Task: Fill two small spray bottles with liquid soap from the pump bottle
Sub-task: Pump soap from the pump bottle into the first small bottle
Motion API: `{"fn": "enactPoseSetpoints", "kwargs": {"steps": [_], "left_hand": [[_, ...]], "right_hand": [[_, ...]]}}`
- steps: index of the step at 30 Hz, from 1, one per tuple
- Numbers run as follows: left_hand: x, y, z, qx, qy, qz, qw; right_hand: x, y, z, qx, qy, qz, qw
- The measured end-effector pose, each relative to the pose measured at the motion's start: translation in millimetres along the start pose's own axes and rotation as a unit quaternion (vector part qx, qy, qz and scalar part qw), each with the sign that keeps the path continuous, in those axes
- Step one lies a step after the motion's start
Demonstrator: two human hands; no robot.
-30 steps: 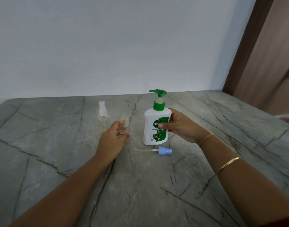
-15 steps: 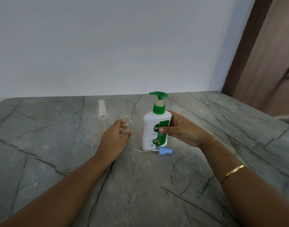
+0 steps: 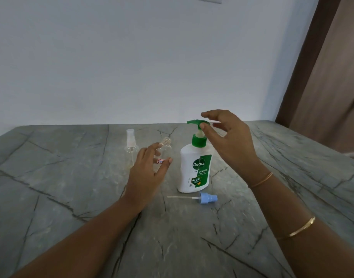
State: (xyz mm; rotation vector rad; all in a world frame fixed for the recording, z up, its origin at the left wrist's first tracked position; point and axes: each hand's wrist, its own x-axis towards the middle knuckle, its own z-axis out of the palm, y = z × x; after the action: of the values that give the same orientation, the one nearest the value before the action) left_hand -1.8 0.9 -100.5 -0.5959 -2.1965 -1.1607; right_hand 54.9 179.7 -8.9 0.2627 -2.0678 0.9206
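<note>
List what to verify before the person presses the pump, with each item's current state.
1. Cap off the open spray bottle: ok; the blue spray cap lies on the table.
2. Grip of the left hand on that bottle: ok.
3. Bottle mouth under the pump head nozzle: not ok, it stands off to the left.
4. Contact of the right hand with the pump head: ok, thumb touches it.
5. Cap off the second spray bottle: not ok.
6. Soap level in the pump bottle: cannot tell.

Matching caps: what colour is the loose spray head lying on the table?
The spray head is light blue, seen in the head view.
</note>
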Motion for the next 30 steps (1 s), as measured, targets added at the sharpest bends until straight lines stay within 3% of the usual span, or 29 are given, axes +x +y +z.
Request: {"fn": "enactPoseSetpoints", "kwargs": {"steps": [4, 10, 21, 26, 30], "left_hand": [[1, 1, 1, 0.016, 0.007, 0.01, 1.0], [1, 0, 2, 0.019, 0.01, 0.013, 1.0], [13, 35, -6, -0.028, -0.006, -0.006, 1.0], [26, 49, -16, -0.036, -0.073, -0.058, 0.995], [32, 57, -27, -0.089, -0.072, -0.101, 0.988]], "right_hand": [[0, -8, 8, -0.117, 0.028, -0.083, 0.989], [2, -13, 8, -0.179, 0.002, -0.104, 0.978], [15, -31, -1, -0.273, -0.14, -0.056, 0.95], [21, -34, -1, -0.253, -0.146, -0.035, 0.956], [21, -37, 0, -0.245, -0.151, -0.026, 0.957]]}}
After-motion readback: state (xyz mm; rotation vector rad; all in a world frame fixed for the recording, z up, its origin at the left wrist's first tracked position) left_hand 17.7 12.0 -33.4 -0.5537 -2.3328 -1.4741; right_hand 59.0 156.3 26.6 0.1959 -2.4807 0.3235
